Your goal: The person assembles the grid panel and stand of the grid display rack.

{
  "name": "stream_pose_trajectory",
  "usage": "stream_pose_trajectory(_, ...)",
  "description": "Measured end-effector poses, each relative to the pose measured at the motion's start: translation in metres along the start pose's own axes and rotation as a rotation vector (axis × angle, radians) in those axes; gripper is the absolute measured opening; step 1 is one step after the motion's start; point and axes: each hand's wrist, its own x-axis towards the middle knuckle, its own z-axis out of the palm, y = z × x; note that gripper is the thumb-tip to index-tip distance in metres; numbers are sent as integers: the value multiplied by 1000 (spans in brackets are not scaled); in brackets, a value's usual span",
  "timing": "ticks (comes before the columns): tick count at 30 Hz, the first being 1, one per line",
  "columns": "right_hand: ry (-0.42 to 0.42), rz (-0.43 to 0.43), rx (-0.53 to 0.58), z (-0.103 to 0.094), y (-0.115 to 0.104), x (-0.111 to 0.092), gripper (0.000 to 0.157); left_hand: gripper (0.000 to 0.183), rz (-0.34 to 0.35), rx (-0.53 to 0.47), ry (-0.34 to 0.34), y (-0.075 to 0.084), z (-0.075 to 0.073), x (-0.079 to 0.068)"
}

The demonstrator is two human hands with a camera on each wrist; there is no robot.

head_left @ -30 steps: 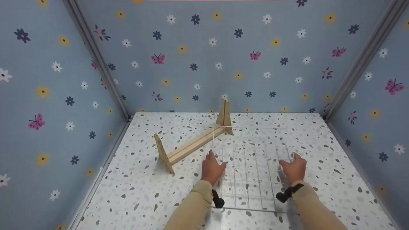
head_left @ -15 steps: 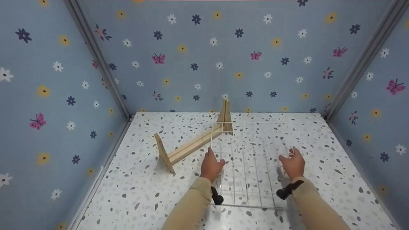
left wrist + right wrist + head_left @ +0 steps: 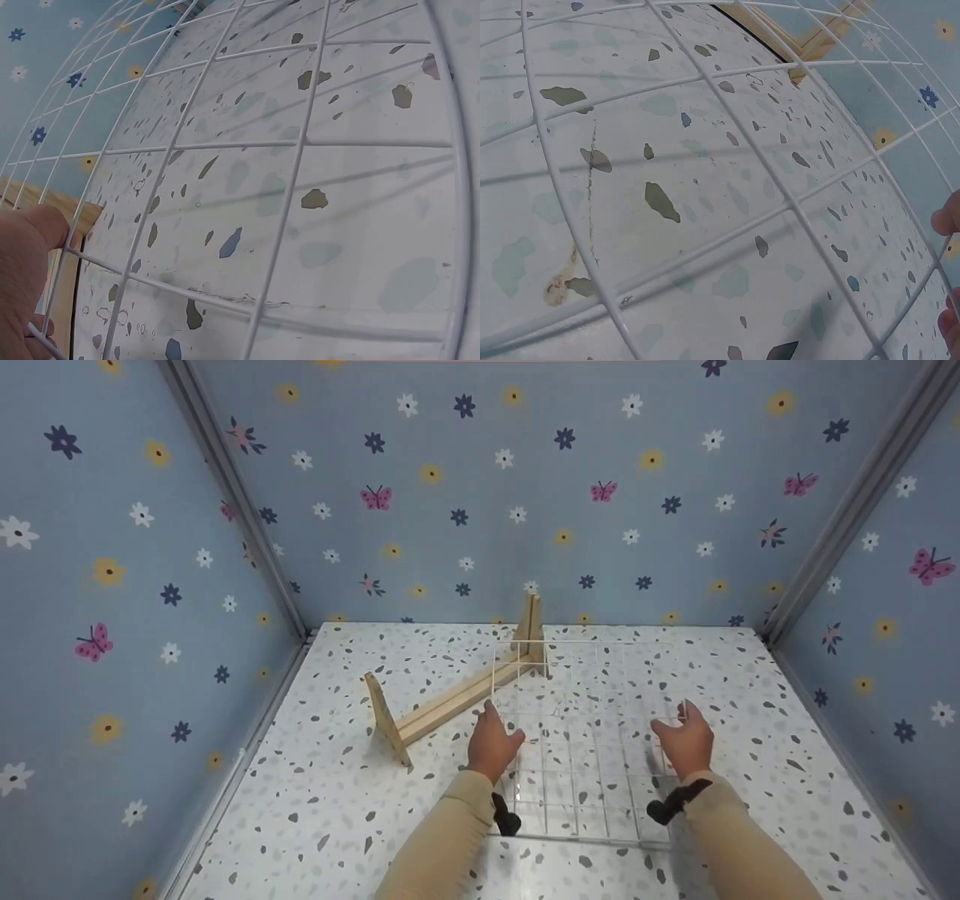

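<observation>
A white wire grid panel (image 3: 585, 840) spans the room between my two hands, its far end in front of the wooden stand. My left hand (image 3: 495, 746) grips its left edge; the left wrist view shows the thumb and a finger around a wire (image 3: 73, 250). On the opposite edge, my right hand (image 3: 686, 744) holds the panel between thumb and fingers, only partly seen in the right wrist view. Shadows of the wires fall on the tabletop. The stand (image 3: 465, 695), a grooved beam between two tapered end pieces, lies diagonally to the left.
The white speckled tabletop (image 3: 300, 795) is walled by blue flowered panels (image 3: 487, 480) at the back and both sides. Grey metal posts (image 3: 232, 502) mark the corners. One end piece (image 3: 531, 622) of the stand rises close to the back wall.
Both hands have moved the grid panel slightly away from me and a little left. Its far left corner now overlaps the stand's far end more in the head view. The stand stays put.
</observation>
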Motion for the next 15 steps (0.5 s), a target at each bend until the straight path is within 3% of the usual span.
stream_pose_trajectory(9, 25, -62, -9, -1, -11, 0, 79, 90, 6, 6, 32, 0, -6, 6)
stream_pose_trajectory(15, 19, -24, -22, 1, -19, 3, 80, 90, 9, 38, 37, -1, -9, 10)
